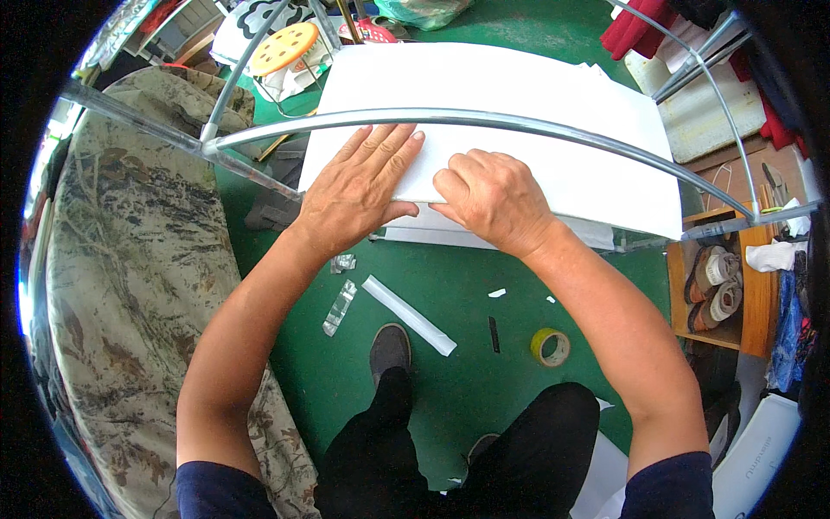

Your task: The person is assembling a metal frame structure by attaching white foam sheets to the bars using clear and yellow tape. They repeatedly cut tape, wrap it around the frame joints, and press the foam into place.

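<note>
A large white sheet [493,82] spans a frame of metal tubes [553,131] in front of me. On its near left part my left hand [359,177] lies flat, fingers stretched out and pointing away, the thumb along the near edge. Close to its right, my right hand [497,195] is closed, its fingers curled over that same near edge and pinching the sheet. Both hands reach beneath the front upper tube. Under the edge shows another white layer [501,230]; whether it is part of the same sheet I cannot tell.
On the green floor [450,406] lie a roll of yellow-green tape [550,347], a folded white strip [408,315], clear plastic scraps [340,308] and a dark strip [494,335]. A camouflage-covered surface [130,259] stands left, a wooden shoe cabinet [756,303] right, a yellow-topped stool [284,48] far left.
</note>
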`<control>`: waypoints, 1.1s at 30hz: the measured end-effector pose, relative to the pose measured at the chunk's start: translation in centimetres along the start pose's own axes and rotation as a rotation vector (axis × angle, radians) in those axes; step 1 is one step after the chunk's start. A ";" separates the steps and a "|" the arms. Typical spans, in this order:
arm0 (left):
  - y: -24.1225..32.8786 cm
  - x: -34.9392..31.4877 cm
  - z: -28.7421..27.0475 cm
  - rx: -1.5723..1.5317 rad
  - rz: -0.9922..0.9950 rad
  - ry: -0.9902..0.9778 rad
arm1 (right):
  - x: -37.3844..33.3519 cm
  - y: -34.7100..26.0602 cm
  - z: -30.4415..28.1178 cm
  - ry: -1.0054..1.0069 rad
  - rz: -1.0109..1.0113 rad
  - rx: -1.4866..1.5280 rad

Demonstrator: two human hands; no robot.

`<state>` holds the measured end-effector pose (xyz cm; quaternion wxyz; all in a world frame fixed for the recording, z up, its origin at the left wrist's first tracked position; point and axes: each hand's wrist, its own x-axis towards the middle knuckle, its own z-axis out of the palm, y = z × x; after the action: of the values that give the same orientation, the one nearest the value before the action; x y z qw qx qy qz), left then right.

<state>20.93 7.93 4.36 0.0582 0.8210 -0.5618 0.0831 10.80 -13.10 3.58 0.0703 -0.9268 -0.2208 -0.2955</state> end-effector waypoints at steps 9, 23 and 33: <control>-0.4 -1.3 0.4 0.072 -0.089 0.037 | -0.8 0.0 -0.5 0.027 0.185 0.008; 3.5 0.4 -1.2 0.018 -0.097 -0.031 | -10.2 -8.7 -4.8 -0.024 0.776 0.548; 12.0 11.1 2.5 -0.165 0.227 0.141 | -14.6 -8.0 -2.9 -0.277 1.091 0.698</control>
<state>13.88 -6.99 4.17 0.1549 0.7366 -0.6506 0.1002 -4.92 -12.03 -2.54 0.4771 -0.8580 0.1904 -0.0067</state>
